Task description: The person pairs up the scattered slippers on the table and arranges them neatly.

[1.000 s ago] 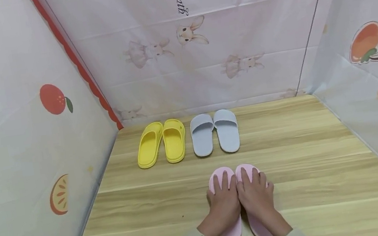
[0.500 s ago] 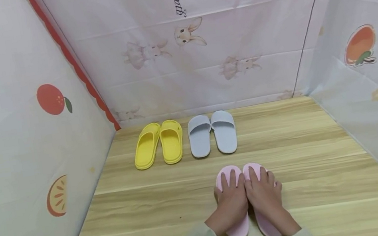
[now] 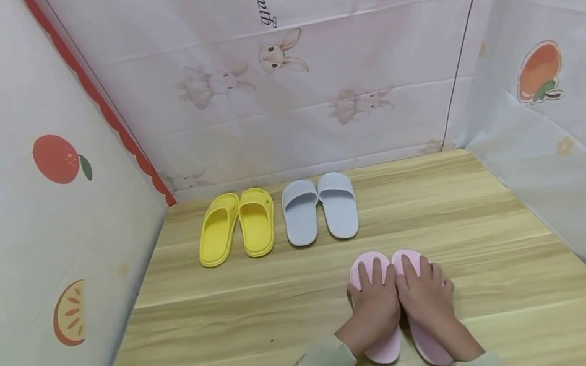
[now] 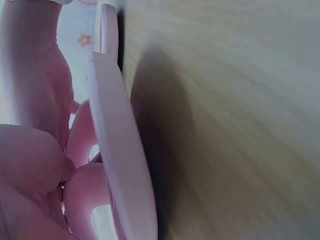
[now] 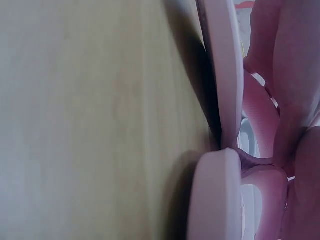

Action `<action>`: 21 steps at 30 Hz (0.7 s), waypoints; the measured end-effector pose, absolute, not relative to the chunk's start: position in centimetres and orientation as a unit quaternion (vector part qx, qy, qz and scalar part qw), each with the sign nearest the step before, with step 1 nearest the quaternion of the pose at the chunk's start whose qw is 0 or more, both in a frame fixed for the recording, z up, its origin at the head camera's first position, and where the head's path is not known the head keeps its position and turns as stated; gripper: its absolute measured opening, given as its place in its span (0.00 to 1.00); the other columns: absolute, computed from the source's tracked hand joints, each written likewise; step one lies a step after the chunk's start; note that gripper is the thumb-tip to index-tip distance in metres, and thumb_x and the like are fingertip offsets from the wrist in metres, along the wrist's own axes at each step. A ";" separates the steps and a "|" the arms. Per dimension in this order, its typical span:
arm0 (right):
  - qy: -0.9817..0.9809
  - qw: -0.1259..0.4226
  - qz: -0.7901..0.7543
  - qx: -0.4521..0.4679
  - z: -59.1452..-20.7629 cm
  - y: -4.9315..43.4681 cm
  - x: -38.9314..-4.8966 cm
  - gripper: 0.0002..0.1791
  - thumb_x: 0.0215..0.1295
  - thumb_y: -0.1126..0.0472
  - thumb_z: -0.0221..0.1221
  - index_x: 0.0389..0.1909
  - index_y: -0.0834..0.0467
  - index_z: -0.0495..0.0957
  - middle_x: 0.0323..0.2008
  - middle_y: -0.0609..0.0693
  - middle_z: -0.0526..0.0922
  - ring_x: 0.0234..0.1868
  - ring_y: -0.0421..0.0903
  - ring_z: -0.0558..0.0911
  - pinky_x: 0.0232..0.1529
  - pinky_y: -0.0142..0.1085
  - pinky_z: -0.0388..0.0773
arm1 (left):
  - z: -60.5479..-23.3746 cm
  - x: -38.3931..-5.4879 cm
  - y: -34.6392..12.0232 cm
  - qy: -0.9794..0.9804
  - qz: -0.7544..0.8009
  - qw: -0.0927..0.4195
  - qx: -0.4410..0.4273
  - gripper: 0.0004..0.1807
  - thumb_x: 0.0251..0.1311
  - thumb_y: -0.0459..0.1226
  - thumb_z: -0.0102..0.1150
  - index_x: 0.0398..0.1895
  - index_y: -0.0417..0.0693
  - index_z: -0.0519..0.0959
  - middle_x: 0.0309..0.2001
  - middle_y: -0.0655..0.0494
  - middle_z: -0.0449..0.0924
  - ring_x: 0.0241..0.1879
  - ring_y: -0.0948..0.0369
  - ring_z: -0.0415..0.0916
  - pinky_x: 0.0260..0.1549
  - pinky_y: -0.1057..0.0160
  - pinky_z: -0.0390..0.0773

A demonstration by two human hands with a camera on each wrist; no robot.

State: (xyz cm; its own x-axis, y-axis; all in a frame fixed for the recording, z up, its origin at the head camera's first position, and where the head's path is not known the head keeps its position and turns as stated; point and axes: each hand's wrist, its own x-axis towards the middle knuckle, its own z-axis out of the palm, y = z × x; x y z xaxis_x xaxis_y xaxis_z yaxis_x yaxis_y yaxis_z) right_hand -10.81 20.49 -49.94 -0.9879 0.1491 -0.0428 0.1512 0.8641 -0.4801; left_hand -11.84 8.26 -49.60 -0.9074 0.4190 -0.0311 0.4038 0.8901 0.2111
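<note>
A pair of pink slippers lies side by side at the front right of the wood-grain board, toes pointing away. My left hand [image 3: 376, 309] lies over the strap of the left pink slipper [image 3: 385, 351], gripping it with spread fingers on top and the little finger at its outer side. Likewise, my right hand [image 3: 427, 298] holds the right pink slipper [image 3: 433, 349] across its strap. Both thumbs are hidden between the slippers in the head view. In the left wrist view, the pink sole edge [image 4: 122, 145] runs close over the board with a shadow beside it.
Yellow slippers [image 3: 257, 228] and grey slippers [image 3: 341, 214] stand in a row near the back wall [image 3: 243, 146], toes toward it. Printed fabric walls close in the wood-grain board [image 3: 223, 324] at left and right.
Both hands have moved right together with the pink slippers, away from the grey pair. The head view has also shifted slightly. The yellow and grey slippers have stayed put.
</note>
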 end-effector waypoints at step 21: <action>0.969 0.023 -0.236 0.074 -49.5 25.2 -10.8 0.36 0.80 0.44 0.30 0.79 0.61 0.51 0.74 0.73 0.49 0.70 0.75 0.51 0.58 0.73 0.54 | -50.0 -12.8 13.1 0.967 0.096 0.052 0.230 0.30 0.76 0.45 0.41 0.79 0.56 0.56 0.80 0.46 0.50 0.77 0.38 0.47 0.58 0.27 0.66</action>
State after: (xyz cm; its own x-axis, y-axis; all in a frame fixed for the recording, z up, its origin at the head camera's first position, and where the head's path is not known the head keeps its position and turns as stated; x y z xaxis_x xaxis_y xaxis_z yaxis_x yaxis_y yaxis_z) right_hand -10.84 25.24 -49.55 -0.9880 0.1331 -0.0788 0.1545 0.8778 -0.4535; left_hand -12.78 13.07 -50.02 -0.8884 0.4556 -0.0561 0.4356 0.8753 0.2101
